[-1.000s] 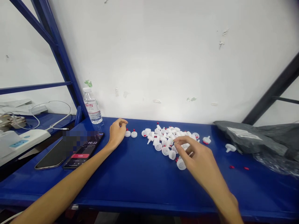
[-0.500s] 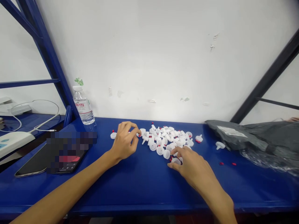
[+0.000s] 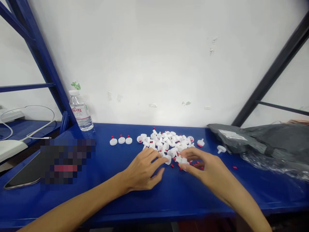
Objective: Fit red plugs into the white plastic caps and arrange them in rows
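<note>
A heap of small white plastic caps (image 3: 166,141), some with red tips, lies on the blue shelf top (image 3: 149,196). Loose red pins (image 3: 173,166) lie at its near edge. My left hand (image 3: 144,169) rests at the heap's near left side, fingers apart, its fingertips touching a white cap (image 3: 168,159). My right hand (image 3: 205,167) is at the near right side, fingers curled in a pinch over a white cap (image 3: 183,160). Three caps with red tips (image 3: 121,140) stand in a row left of the heap.
A water bottle (image 3: 80,111) stands by the blue upright at the back left. A phone (image 3: 29,174) lies at the left, partly blurred out. A grey plastic bag (image 3: 263,145) fills the right. Stray caps (image 3: 220,149) and a red pin (image 3: 234,167) lie near it.
My left hand left the row of red-tipped caps, which now has three, and came to the heap's near edge. My right hand stayed at the heap. The view shifted right.
</note>
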### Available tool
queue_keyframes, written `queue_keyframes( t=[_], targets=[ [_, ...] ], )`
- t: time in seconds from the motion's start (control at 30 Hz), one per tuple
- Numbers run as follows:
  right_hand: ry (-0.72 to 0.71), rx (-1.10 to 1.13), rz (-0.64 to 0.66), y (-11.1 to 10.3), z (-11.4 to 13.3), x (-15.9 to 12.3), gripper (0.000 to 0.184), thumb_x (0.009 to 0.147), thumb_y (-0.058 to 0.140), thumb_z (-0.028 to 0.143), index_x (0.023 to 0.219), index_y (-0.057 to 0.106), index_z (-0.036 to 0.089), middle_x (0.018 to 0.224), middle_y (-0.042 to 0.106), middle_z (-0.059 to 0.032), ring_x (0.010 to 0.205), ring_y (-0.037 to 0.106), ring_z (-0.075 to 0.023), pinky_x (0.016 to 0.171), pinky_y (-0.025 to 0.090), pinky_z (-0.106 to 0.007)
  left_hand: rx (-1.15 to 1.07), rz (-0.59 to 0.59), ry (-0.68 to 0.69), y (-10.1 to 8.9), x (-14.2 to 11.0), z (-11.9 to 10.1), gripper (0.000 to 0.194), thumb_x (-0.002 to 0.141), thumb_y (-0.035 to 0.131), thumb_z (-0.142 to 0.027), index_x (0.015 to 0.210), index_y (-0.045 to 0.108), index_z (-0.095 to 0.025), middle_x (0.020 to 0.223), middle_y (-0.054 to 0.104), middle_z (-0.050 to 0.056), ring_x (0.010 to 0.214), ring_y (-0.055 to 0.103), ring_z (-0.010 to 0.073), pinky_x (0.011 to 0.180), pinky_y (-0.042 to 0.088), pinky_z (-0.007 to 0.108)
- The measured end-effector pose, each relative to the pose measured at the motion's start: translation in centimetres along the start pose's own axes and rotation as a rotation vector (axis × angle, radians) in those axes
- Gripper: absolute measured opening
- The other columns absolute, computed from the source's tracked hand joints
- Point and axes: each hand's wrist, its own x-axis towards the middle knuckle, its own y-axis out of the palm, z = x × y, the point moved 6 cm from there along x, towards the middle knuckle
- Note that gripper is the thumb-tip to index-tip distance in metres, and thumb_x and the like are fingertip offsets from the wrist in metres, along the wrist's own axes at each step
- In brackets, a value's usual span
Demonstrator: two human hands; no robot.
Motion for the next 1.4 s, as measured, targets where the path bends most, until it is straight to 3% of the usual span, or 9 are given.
queue_keyframes(
  t=[0.13,0.23,0.33,0.47,0.7,0.87,1.1,1.23,1.4],
  targets=[
    [-0.055,0.261,0.122,1.1,0.6,0.4,0.024,0.088,0.067,0.040,0.110,0.064,0.031,0.118,0.069,-0.0003,0.101,0.069,-0.0205,0.088,0.055,-0.033,-0.050,0.046,-0.084,0.8,0.2,0.3,0.036,0.095,0.054,-0.027,0.130,0.052,-0.016,0.104,0.063,0.010,0.091,0.056,0.0220,0.082,0.046,0.037],
    [-0.089,0.377,0.206,2.3,1.5,0.9,0.023,0.087,0.069,0.035,0.109,0.064,0.030,0.119,0.067,-0.0004,0.099,0.069,-0.0192,0.089,0.055,-0.032,-0.080,0.072,-0.099,0.9,0.1,0.9,0.019,0.100,0.046,-0.024,0.114,0.056,-0.018,0.097,0.062,0.007,0.085,0.053,0.0199,0.078,0.043,0.034],
    [-0.104,0.417,0.219,3.0,2.0,1.4,0.025,0.083,0.073,0.030,0.107,0.066,0.029,0.118,0.067,-0.0006,0.102,0.068,-0.0195,0.091,0.055,-0.032,-0.159,0.087,-0.155,0.8,0.0,1.5,0.022,0.103,0.034,-0.020,0.097,0.054,-0.017,0.089,0.058,0.005,0.079,0.049,0.0179,0.075,0.040,0.032],
    [-0.069,0.456,0.168,2.9,1.6,1.9,0.026,0.082,0.074,0.031,0.107,0.066,0.028,0.118,0.067,-0.0015,0.102,0.068,-0.0197,0.091,0.055,-0.033,-0.347,0.072,-0.401,0.8,-0.5,3.4,0.031,0.106,0.027,-0.025,0.084,0.048,-0.019,0.078,0.053,0.001,0.072,0.046,0.0150,0.071,0.037,0.030],
    [-0.031,0.507,0.127,2.4,0.9,2.4,0.027,0.086,0.071,0.040,0.110,0.065,0.029,0.119,0.064,-0.0022,0.100,0.066,-0.0197,0.078,0.056,-0.030,-0.728,-0.067,-0.849,1.3,-2.2,8.2,0.042,0.102,0.036,-0.042,0.067,0.043,-0.020,0.058,0.040,-0.004,0.053,0.039,0.0111,0.055,0.032,0.026],
    [0.001,0.670,0.109,3.0,1.2,2.8,0.028,0.088,0.069,0.045,0.111,0.066,0.029,0.119,0.064,-0.0033,0.105,0.065,-0.0210,0.087,0.055,-0.032,-1.031,-0.144,-1.056,2.4,-3.3,9.9,0.047,0.099,0.038,-0.049,0.062,0.039,-0.020,0.050,0.033,-0.007,0.042,0.035,0.0091,0.045,0.026,0.024],
    [0.097,1.139,0.104,4.7,1.5,3.1,0.030,0.089,0.068,0.047,0.113,0.064,0.029,0.111,0.069,-0.0038,0.104,0.070,-0.0230,0.091,0.054,-0.035,-1.158,-0.208,-1.104,2.1,-3.5,10.0,0.058,0.095,0.044,-0.060,0.055,0.033,-0.020,0.045,0.028,-0.007,0.040,0.032,0.0074,0.045,0.023,0.023],
    [0.061,0.934,0.068,5.3,1.4,3.2,0.035,0.086,0.073,0.045,0.114,0.063,0.028,0.114,0.069,-0.0048,0.107,0.067,-0.0224,0.090,0.054,-0.034,-1.231,-0.150,-1.072,2.3,-3.0,8.7,0.058,0.095,0.046,-0.058,0.055,0.028,-0.021,0.046,0.026,-0.007,0.040,0.031,0.0068,0.044,0.022,0.023],
    [-0.001,0.667,0.043,5.8,1.6,3.3,0.041,0.079,0.078,0.042,0.114,0.066,0.027,0.122,0.068,-0.0060,0.110,0.065,-0.0239,0.090,0.055,-0.035,-1.276,-0.059,-0.986,2.4,-2.2,6.7,0.045,0.094,0.053,-0.053,0.067,0.041,-0.018,0.057,0.038,-0.006,0.042,0.039,0.0061,0.041,0.026,0.020]
  ],
)
